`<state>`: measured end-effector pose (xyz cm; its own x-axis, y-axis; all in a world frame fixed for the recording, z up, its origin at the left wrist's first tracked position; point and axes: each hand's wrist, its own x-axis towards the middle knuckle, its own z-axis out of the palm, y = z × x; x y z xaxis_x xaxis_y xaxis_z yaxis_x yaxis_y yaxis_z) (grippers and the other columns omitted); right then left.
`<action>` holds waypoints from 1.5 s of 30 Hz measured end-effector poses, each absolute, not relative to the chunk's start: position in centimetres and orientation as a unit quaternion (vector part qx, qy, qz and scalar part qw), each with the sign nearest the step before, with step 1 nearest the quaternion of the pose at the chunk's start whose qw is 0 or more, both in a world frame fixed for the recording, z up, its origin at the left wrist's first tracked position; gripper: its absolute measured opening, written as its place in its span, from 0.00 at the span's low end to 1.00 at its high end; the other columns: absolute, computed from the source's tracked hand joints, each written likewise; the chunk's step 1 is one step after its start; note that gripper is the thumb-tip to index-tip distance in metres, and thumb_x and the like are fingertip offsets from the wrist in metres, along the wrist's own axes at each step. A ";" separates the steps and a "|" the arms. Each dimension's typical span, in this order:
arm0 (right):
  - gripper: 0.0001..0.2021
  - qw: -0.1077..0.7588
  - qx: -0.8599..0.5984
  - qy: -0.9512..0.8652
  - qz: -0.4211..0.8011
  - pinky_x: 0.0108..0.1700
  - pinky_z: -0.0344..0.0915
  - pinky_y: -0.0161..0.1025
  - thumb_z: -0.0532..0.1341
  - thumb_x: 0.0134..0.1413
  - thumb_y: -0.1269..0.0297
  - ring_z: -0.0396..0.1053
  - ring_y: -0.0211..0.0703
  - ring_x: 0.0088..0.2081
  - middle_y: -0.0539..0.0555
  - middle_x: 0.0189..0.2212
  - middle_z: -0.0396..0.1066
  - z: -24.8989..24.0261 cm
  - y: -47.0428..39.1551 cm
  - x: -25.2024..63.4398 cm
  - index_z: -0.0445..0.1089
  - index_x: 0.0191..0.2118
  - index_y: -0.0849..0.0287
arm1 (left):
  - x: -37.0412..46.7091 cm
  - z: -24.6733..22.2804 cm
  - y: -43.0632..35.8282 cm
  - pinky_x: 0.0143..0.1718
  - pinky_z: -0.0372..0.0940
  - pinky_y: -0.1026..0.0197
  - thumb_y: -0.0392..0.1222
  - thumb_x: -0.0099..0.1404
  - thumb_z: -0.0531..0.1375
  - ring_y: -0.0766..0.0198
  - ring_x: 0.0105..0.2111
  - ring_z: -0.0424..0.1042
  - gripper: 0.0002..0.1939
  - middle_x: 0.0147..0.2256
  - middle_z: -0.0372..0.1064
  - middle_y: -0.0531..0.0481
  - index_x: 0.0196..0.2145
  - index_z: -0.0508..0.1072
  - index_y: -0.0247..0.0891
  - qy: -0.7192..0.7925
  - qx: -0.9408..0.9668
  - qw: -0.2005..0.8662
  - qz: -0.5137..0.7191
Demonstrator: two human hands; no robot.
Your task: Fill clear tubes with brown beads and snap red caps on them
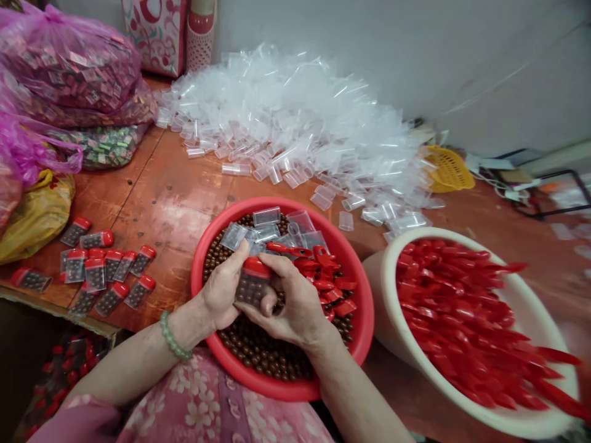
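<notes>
Over the red basin [201, 246], a small clear plastic container [253, 289] with a red cap stands upright between my two hands, filled with brown balls. My left hand [224, 286] is closed against its left side, thumb up by the cap. From the right, my right hand [295, 301] grips it with fingers at the cap and near the bottom. Beneath them the basin holds loose brown balls [263, 360], several clear empty containers [266, 232] at the back and red caps [330, 277] at the right.
Filled red-capped containers [95, 272] lie on the wooden table [175, 197] at left. A large heap of clear containers [295, 117] covers the back. At right stands a white tub [392, 289] of red caps. Pink plastic bags [69, 67] sit back left, a yellow basket [447, 169] back right.
</notes>
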<state>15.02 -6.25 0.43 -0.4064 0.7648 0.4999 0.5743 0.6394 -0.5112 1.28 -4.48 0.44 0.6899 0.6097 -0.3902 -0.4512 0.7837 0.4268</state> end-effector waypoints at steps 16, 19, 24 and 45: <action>0.39 0.329 -0.343 -0.879 0.045 0.46 0.72 0.53 0.65 0.52 0.69 0.68 0.58 0.51 0.70 0.48 0.69 1.1 -7.2 14.5 0.48 0.67 0.67 | 0.1 1.0 -6.2 0.30 0.66 0.62 0.47 0.64 0.50 0.63 0.27 0.70 0.15 0.23 0.69 0.51 0.28 0.71 0.38 0.427 0.372 0.708 0.422; 0.37 0.309 -0.396 -0.863 0.053 0.51 0.70 0.54 0.65 0.54 0.67 0.67 0.57 0.54 0.69 0.51 0.68 1.5 -7.1 15.9 0.50 0.66 0.63 | -3.2 2.1 -6.0 0.34 0.67 0.60 0.50 0.67 0.49 0.60 0.31 0.71 0.17 0.24 0.71 0.51 0.36 0.74 0.39 0.452 0.506 0.618 0.398; 0.14 0.304 -0.556 -0.774 0.016 0.48 0.72 0.47 0.60 0.59 0.71 0.74 0.48 0.43 0.58 0.41 0.75 1.3 -7.2 20.9 0.68 0.51 0.56 | -11.2 1.9 -5.0 0.36 0.64 0.57 0.48 0.69 0.50 0.60 0.32 0.71 0.15 0.31 0.73 0.50 0.41 0.74 0.41 0.701 0.598 0.198 0.335; 0.05 0.049 -0.487 -0.858 0.158 0.48 0.68 0.51 0.58 0.60 0.69 0.67 0.53 0.44 0.60 0.38 0.70 1.7 -3.6 17.1 0.69 0.41 0.63 | 0.1 0.4 -3.7 0.38 0.65 0.48 0.38 0.66 0.55 0.48 0.39 0.67 0.07 0.34 0.69 0.38 0.37 0.69 0.32 0.455 0.888 0.063 0.030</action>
<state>17.10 -3.64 1.75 -0.5211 0.8506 -0.0705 0.8199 0.4759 -0.3183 0.07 -3.67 0.36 0.5842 0.8116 -0.0041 0.8041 -0.5781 0.1388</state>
